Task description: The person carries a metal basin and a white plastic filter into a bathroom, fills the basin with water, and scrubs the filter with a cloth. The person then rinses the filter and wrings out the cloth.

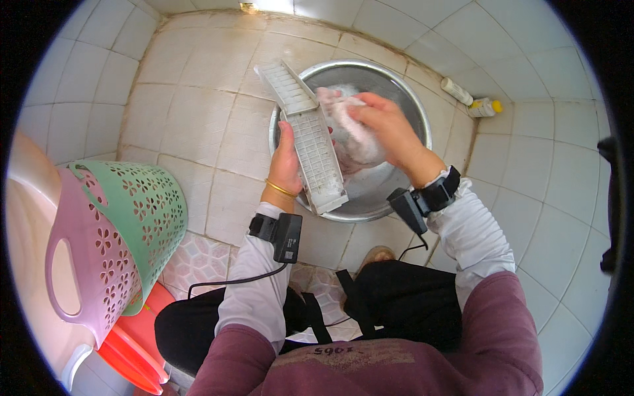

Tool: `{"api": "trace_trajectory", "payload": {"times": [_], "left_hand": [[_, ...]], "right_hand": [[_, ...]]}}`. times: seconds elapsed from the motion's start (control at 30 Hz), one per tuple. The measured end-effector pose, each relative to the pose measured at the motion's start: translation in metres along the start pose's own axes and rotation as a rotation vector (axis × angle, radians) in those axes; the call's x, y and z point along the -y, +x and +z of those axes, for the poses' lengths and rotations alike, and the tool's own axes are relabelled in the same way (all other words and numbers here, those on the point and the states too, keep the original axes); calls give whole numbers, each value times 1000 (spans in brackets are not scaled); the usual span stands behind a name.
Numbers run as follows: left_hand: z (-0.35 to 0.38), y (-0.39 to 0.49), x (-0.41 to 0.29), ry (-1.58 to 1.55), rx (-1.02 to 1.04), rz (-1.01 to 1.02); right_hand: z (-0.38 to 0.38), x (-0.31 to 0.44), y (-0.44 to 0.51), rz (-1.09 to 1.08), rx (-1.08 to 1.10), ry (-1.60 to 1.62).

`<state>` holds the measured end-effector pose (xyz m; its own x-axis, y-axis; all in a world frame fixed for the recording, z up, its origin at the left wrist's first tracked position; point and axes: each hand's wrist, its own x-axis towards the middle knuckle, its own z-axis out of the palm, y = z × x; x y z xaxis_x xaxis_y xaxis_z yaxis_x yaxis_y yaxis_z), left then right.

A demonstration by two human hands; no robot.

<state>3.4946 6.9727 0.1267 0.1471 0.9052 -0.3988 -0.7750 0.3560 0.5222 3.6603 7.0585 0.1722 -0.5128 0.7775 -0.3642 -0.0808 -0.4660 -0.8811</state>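
My left hand (286,168) grips a long white plastic case with a gridded inside (313,143) by its left edge. A hinged-looking upper part with ribs (289,85) tilts away at its far end. Bunched in my right hand (389,123) is a wet pale pink cloth (352,126), close to the right side of the case. Both hands are above a round metal basin (421,106) on the floor. Whitish, sudsy water (374,180) shows inside the basin, partly hidden by the case, the cloth and my right hand.
Green (161,208) and pink (91,257) perforated plastic baskets lie nested on the left, by red plastic basins (131,359). A white bottle (456,91) and a yellow-capped bottle (484,107) lie along the right wall. Tiled walls (525,158) border the tiled floor (198,119).
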Motion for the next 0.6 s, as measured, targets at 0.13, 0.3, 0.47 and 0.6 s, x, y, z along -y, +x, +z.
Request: {"api": "trace_trajectory", "payload": {"times": [0.13, 0.3, 0.47, 0.6], "left_hand": [[16, 5, 10, 51, 58, 241], [9, 4, 4, 172, -124, 212], [12, 4, 19, -27, -185, 139], [16, 6, 25, 98, -162, 197]], "right_hand": [[46, -9, 3, -22, -160, -353], [64, -33, -14, -243, -175, -784], [52, -21, -7, -303, -67, -1139], [49, -17, 3, -299, -281, -1167]]}}
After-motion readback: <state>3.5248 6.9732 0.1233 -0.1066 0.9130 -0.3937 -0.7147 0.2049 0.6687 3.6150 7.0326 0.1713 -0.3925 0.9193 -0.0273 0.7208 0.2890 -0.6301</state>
